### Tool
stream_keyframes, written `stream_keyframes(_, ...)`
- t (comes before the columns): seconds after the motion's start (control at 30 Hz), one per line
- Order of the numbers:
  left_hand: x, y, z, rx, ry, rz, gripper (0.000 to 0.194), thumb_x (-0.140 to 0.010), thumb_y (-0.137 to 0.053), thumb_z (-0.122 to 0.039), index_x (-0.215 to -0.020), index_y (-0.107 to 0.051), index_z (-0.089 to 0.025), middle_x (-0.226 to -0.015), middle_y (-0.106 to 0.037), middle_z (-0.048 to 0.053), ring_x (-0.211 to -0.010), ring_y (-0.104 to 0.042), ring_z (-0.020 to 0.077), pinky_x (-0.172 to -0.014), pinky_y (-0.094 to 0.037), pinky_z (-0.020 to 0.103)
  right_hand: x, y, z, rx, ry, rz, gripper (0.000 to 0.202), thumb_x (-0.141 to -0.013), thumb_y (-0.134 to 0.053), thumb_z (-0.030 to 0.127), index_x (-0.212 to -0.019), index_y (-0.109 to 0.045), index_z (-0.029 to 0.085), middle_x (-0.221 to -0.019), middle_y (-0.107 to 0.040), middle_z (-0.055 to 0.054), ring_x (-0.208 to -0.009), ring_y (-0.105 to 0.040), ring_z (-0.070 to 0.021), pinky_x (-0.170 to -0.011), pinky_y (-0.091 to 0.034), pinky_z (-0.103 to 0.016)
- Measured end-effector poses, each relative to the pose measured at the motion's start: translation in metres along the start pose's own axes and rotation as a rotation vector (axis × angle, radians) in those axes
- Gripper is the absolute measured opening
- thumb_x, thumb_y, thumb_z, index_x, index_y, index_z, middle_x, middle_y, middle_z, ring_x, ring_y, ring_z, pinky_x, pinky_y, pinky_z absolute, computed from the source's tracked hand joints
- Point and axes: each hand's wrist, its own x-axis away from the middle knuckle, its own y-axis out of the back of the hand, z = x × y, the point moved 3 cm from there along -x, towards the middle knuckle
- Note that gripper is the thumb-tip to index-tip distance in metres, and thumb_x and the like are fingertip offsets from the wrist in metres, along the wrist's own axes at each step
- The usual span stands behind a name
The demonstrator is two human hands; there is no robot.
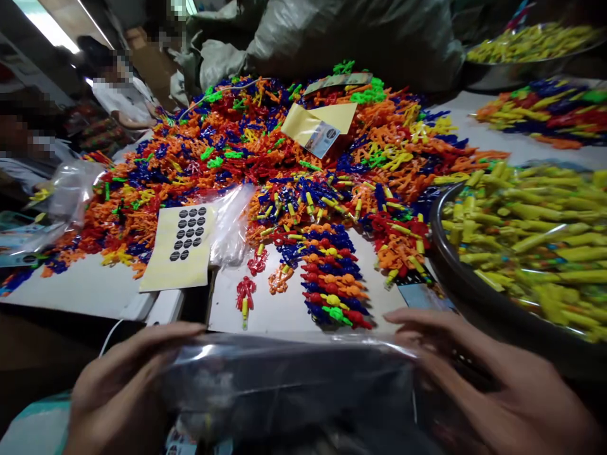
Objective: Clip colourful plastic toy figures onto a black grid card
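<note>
Both hands are on the plastic bag: the left hand (123, 385) pinches one side, the right hand (493, 373) holds the opposite side, thumb below and a finger reaching past the edge. And the plastic bag (294, 385) itself? Stretched level just on the near side of the stacked figures (332, 278), our landmark here. Holding it by both sides probably keeps the slippery film taut and flat; whether that darkness is inside it or behind it, I can't tell.

Look at those stacked figures, lined up in close rows, likely so they're easy to count. Left of them, a single red figure (245, 294) lies apart; further left, a yellow sheet (175, 272) with round black marks, perhaps a tally, and beside it clear bags (232, 230), seemingly parked within reach. Right of the stack, a dark basin (439, 253) brims with wrapped yellow pieces (540, 253), its rim presumably stopping them from spilling.

The surface (279, 316) is pale, showing bare around the stack, and behind rises a huge heap (190, 158) of orange, blue, red and green figures. Beyond that, bulging sacks (355, 38); far left of the stack, a person in white (126, 95) at the heap's edge, under a bright light (47, 25) in an otherwise dim room.
</note>
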Motion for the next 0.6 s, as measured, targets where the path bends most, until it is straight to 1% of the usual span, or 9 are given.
stream_keyframes(0.07,-0.012,-0.016,-0.007,0.071,0.107,-0.056,0.014,-0.084,-0.084,-0.038,-0.095,-0.086,-0.029,-0.079,-0.082,0.003,-0.058,-0.075,0.0208,-0.046,-0.057,0.022,-0.005,0.014,-0.007,-0.003,-0.038,0.045,0.037,-0.101,-0.059,0.061,-0.102,-0.080,0.031,-0.089,-0.083,-0.001,-0.075,-0.079,-0.0202,-0.065,-0.061,-0.022)
stream_keyframes(0.13,-0.024,-0.029,-0.003,0.228,0.192,-0.078,0.028,-0.075,-0.092,-0.045,-0.093,-0.084,-0.025,-0.081,-0.082,0.003,-0.063,-0.076,0.0196,-0.053,-0.059,0.021,-0.008,0.026,-0.010,-0.004,-0.001,0.118,0.042,-0.099,-0.060,0.063,-0.085,-0.079,0.029,-0.075,-0.078,0.000,-0.062,-0.074,-0.0175,-0.056,-0.056,-0.021)
stream_keyframes(0.2,-0.028,-0.043,0.008,0.330,0.262,-0.004,0.049,-0.069,-0.095,-0.053,-0.108,-0.082,-0.025,-0.094,-0.084,0.007,-0.081,-0.080,0.0269,-0.070,-0.066,0.029,-0.007,0.034,-0.010,0.030,-0.026,0.116,0.045,-0.100,-0.059,0.060,-0.074,-0.075,0.027,-0.062,-0.070,0.001,-0.052,-0.066,-0.0146,-0.049,-0.049,-0.022)
stream_keyframes(0.27,-0.020,-0.058,0.022,0.343,0.296,0.111,0.070,-0.068,-0.094,-0.060,-0.129,-0.076,-0.029,-0.111,-0.083,0.011,-0.101,-0.080,0.0344,-0.086,-0.067,0.039,0.000,0.036,-0.007,0.058,-0.127,0.052,0.050,-0.101,-0.058,0.059,-0.065,-0.068,0.025,-0.055,-0.063,0.001,-0.048,-0.058,-0.0132,-0.048,-0.043,-0.024)
stream_keyframes(0.3,-0.013,-0.064,0.028,0.345,0.290,0.168,0.080,-0.065,-0.096,-0.061,-0.135,-0.073,-0.029,-0.115,-0.082,0.011,-0.105,-0.078,0.0366,-0.089,-0.067,0.042,0.004,0.035,-0.005,0.052,-0.185,0.013,0.053,-0.102,-0.057,0.060,-0.064,-0.066,0.024,-0.054,-0.061,0.001,-0.048,-0.055,-0.0129,-0.048,-0.041,-0.025)
stream_keyframes(0.37,-0.002,-0.076,0.038,0.326,0.278,0.264,0.095,-0.054,-0.101,-0.059,-0.139,-0.071,-0.028,-0.107,-0.082,0.011,-0.097,-0.079,0.0364,-0.086,-0.067,0.042,0.011,0.033,-0.001,-0.007,-0.273,-0.042,0.058,-0.101,-0.055,0.063,-0.060,-0.063,0.024,-0.053,-0.060,0.001,-0.050,-0.053,-0.0133,-0.051,-0.040,-0.026)
stream_keyframes(0.43,0.002,-0.082,0.048,0.245,0.317,0.239,0.086,-0.053,-0.103,-0.053,-0.130,-0.076,-0.024,-0.088,-0.080,0.007,-0.078,-0.077,0.0289,-0.073,-0.066,0.034,0.015,0.037,0.001,-0.110,-0.306,-0.046,0.059,-0.099,-0.058,0.067,-0.059,-0.066,0.024,-0.055,-0.063,-0.001,-0.054,-0.057,-0.0149,-0.055,-0.043,-0.026)
stream_keyframes(0.5,-0.004,-0.081,0.057,0.185,0.395,0.124,0.072,-0.054,-0.103,-0.051,-0.115,-0.080,-0.021,-0.079,-0.077,0.005,-0.067,-0.074,0.0229,-0.062,-0.062,0.027,0.018,0.049,-0.002,-0.222,-0.329,0.004,0.056,-0.092,-0.067,0.071,-0.060,-0.073,0.025,-0.061,-0.070,-0.003,-0.060,-0.064,-0.0173,-0.063,-0.050,-0.027)
stream_keyframes(0.6,-0.015,-0.080,0.064,0.262,0.471,-0.013,0.063,-0.052,-0.103,-0.052,-0.100,-0.078,-0.019,-0.076,-0.077,0.003,-0.062,-0.073,0.0204,-0.057,-0.059,0.024,0.023,0.064,-0.013,-0.437,-0.387,0.199,0.052,-0.081,-0.075,0.078,-0.073,-0.084,0.027,-0.067,-0.077,-0.007,-0.062,-0.070,-0.0200,-0.063,-0.054,-0.028)
